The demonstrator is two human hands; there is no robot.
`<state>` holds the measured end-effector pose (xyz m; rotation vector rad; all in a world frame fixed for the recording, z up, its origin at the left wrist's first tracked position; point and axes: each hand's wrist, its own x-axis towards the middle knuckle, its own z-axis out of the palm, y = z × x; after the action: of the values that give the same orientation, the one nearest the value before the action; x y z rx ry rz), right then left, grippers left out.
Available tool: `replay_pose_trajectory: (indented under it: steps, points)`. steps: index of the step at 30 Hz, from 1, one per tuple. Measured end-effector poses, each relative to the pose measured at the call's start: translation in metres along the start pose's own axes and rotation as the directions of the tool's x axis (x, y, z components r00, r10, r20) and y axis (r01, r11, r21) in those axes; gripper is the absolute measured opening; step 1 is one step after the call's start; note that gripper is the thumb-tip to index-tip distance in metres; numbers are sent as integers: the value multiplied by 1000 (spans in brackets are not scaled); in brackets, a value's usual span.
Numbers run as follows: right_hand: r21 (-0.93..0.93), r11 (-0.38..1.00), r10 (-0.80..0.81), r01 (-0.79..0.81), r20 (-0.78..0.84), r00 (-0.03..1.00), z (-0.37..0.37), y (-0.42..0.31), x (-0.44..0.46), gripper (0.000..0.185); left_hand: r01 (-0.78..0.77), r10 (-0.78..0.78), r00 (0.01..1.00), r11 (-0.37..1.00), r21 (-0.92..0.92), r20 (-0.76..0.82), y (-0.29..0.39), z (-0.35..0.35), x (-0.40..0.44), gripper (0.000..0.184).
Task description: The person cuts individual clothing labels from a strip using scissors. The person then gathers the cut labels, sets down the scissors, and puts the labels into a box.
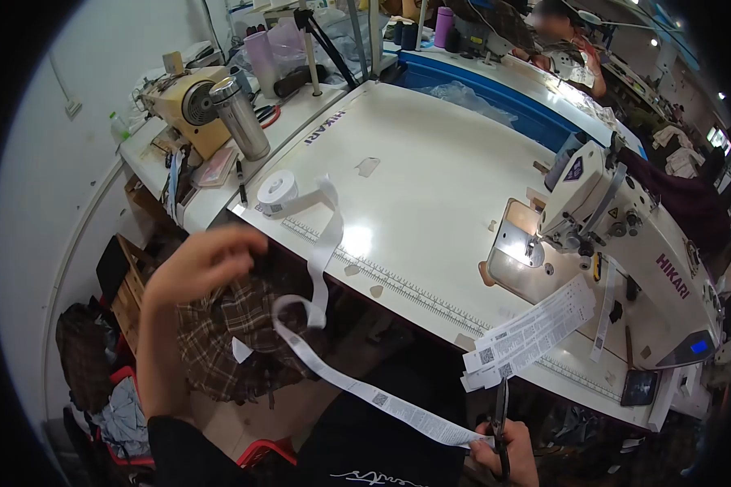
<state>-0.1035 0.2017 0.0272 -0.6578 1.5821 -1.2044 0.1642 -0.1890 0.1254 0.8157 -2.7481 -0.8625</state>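
At five o'clock, the right hand (pixel 513 456) grips dark metal scissors (pixel 502 418) and thin, printed white ribbon (pixel 382 400). At nine, the blurred left hand (pixel 211 264) curls half-open, empty.

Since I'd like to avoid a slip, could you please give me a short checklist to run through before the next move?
1. Scissors in the right hand: ok, gripped with the blades pointing up.
2. End of the label strip under control: ok, it is at the right hand's thumb.
3. Strip free of loops: not ok, it curls below the edge of the table.
4. Roll on the table: ok, lying flat near the far-left corner.
5. Loose labels squared up: not ok, they are fanned out and overhang the edge.
6. Left hand holding nothing: cannot tell, it is raised and blurred.
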Motion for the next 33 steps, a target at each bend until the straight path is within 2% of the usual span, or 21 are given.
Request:
replay_pose_trajectory:
  steps: [1, 3, 5, 6, 8, 9, 13, 15, 16, 18, 20, 22, 23, 25, 26, 28, 30, 33]
  points:
    - [0, 1000, -4, 4, -3, 1000, 1, -2, 3, 17, 155, -160, 969, 987, -41, -190, -9, 9, 17, 38]
    - [-135, 987, -87, 87, 6, 996, 3, -7, 4, 17, 100, -45, 890, 990, 99, -453, -26, 31, 52, 34]
    - [-181, 982, -63, 62, -2, 998, 4, -10, 4, 16, -22, 132, 875, 972, 234, -465, -56, 50, 80, 33]
    - [-218, 975, -41, 38, -9, 999, 4, -11, 5, 15, 18, 110, 893, 960, 278, -437, -48, 56, 87, 32]
    - [-257, 965, -55, 49, -16, 998, 5, -10, 5, 14, 14, 164, 897, 918, 397, -411, -79, 72, 105, 29]
    - [-292, 954, -73, 64, -20, 997, 4, -10, 6, 14, -49, 256, 886, 880, 472, -387, -76, 74, 106, 25]
    - [-303, 950, -92, 78, -34, 995, 3, -10, 7, 14, -57, 205, 882, 940, 335, -424, -76, 75, 101, 29]
    - [-281, 960, -37, 24, -42, 998, 1, -6, 8, 15, 183, 138, 700, 914, 363, -701, -66, 75, 92, 37]
    - [-274, 962, -35, 22, -42, 998, 1, -6, 8, 15, 187, 127, 676, 923, 335, -726, -71, 76, 92, 46]
    - [-243, 970, 16, -20, -16, 1000, 1, -10, 10, 16, 211, 93, 678, 926, 314, -729, -88, 83, 95, 46]
    - [-256, 966, -33, 30, -8, 999, 2, -7, 11, 17, 237, 55, 672, 929, 285, -738, -104, 86, 98, 46]
    - [-263, 961, -85, 80, -8, 996, 2, -5, 11, 17, 236, -125, 722, 969, 73, -680, -119, 82, 103, 48]
    - [-264, 960, -102, 97, -4, 995, 1, -4, 11, 18, 234, -122, 724, 969, 75, -679, -128, 81, 104, 48]
    - [-265, 957, -120, 115, -2, 993, 1, -3, 11, 18, 338, -192, 734, 935, 105, -651, -145, 74, 107, 43]
    - [-260, 960, -107, 102, -5, 994, 2, -5, 11, 19, 336, -190, 735, 936, 106, -651, -150, 68, 109, 43]
    - [-258, 962, -93, 88, -8, 996, 2, -5, 10, 19, 317, -42, 681, 917, 243, -731, -153, 54, 119, 31]
    - [-296, 947, -128, 123, 4, 992, 2, -3, 10, 19, 204, 89, 611, 942, 265, -786, -140, 31, 128, 21]
    - [-283, 953, -119, 113, -5, 993, 2, -6, 8, 19, 76, 24, 738, 990, 118, -674, -60, 1, 112, 18]
